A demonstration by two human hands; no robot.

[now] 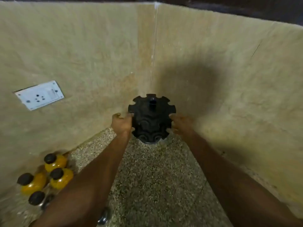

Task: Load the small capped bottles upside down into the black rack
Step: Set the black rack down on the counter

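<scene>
From the head camera, the black rack (151, 117) is standing on the speckled counter (157, 177), pushed into the corner where two beige stone walls (82, 51) are meeting. Its top is a notched disc with a short post rising from the middle, and lower tiers with curved slots are showing beneath it. No bottle is sitting in any slot that is visible.

Both arms are reaching forward to the rack. The left hand (122, 124) is gripping the rack's left edge, fingers curled onto the rim of the top disc and the thumb lying lower against the side. The right hand (181, 123) is lying against the rack's right edge with its fingers touching the side; it is blurred, so whether those fingers are curling round the rim or only pressing flat cannot be told.

The bottles (56, 174) are standing upright in a close cluster at the lower left, well apart from the rack and just beside the left wall. Three are showing yellow contents under dark caps; a fourth dark cap is sitting nearest the camera, partly hidden by the left forearm.

A white socket (39, 95) is sitting in the left wall above the bottles.
</scene>
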